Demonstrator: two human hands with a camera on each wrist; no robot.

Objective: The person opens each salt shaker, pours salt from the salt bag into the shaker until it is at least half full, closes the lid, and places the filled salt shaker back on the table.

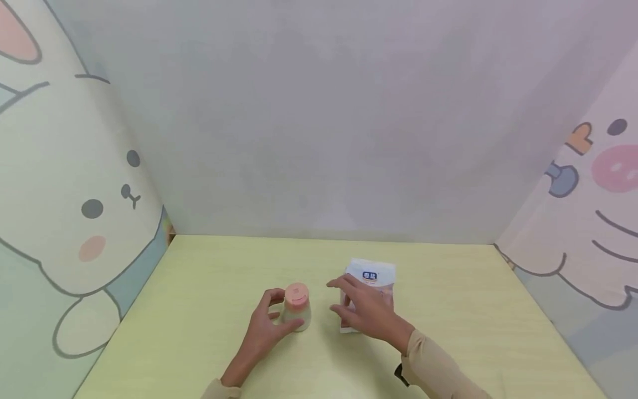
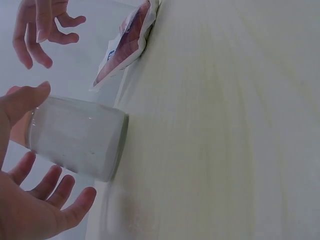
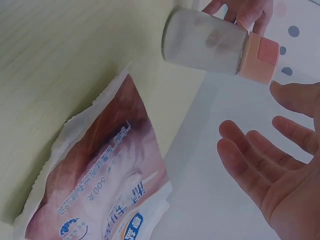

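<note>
A clear glass seasoning jar (image 1: 298,317) with a pink lid (image 1: 297,295) stands upright on the table. Around it curves my left hand (image 1: 266,327), thumb across the near side and fingers at the left. In the left wrist view the fingertips (image 2: 56,172) lie close along the glass (image 2: 80,135); whether they touch is hard to tell. A white and reddish-brown bag of salt (image 1: 371,269) stands to the jar's right. My right hand (image 1: 366,310), holding nothing, is between bag and camera, hiding part of it. Its fingers are spread and slightly bent, with the thumb apart.
The pale yellow table (image 1: 209,310) extends to both sides. A plain light curtain (image 1: 319,138) hangs at its far edge, and cartoon-printed cloths (image 1: 60,221) line the left and right. A dark band (image 1: 401,375) shows at the right wrist.
</note>
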